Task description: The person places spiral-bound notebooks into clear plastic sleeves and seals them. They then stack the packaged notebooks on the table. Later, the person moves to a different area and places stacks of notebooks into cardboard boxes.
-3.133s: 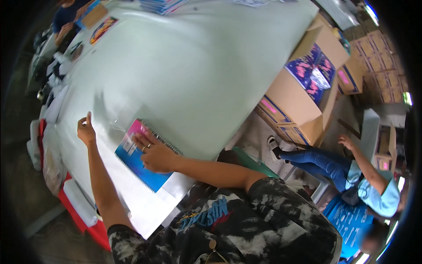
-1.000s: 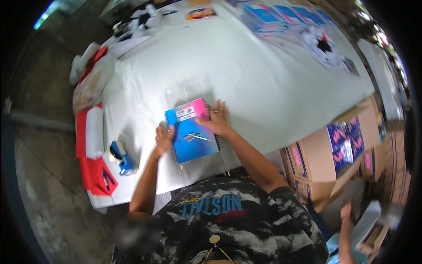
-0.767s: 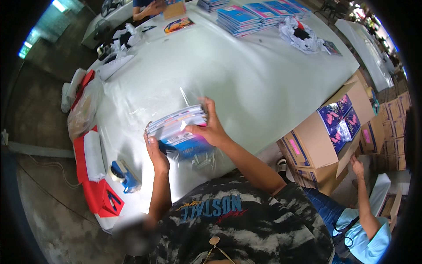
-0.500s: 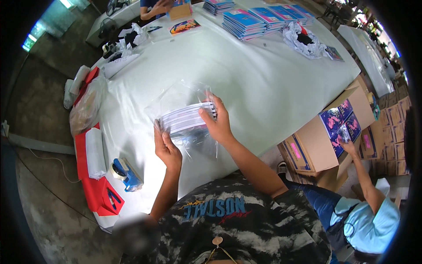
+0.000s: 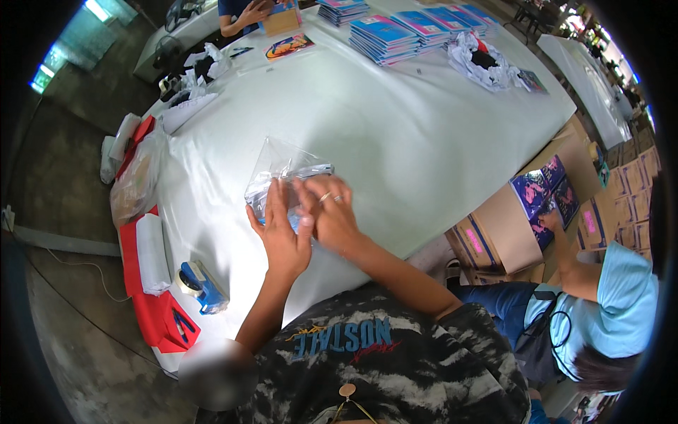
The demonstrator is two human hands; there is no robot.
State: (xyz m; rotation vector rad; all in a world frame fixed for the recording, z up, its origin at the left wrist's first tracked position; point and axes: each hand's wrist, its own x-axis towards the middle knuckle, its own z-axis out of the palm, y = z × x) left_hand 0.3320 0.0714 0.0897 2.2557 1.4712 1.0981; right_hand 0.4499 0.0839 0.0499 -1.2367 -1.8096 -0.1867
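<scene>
A clear plastic bag (image 5: 272,161) with a stack of booklets (image 5: 314,170) inside lies in front of me on the white-covered table (image 5: 395,169). My left hand (image 5: 281,233) rests on the bag with its fingers stretched out and its thumb apart. Close against it, my right hand (image 5: 335,215) has bent fingers closed on the plastic by the left fingertips. The right fingers are slightly blurred, and both hands cover much of the stack.
A blue tape dispenser (image 5: 203,287) stands at the left, by red material (image 5: 152,318) and a white roll (image 5: 152,254). Blue booklet stacks (image 5: 385,39) and crumpled wrapping (image 5: 484,63) lie at the far side. A co-worker (image 5: 621,304) reaches into a cardboard box (image 5: 498,233) at right.
The stack has gone from being held up between both hands to lying lower on the table. My hands have come together over it, and the left fingers have straightened.
</scene>
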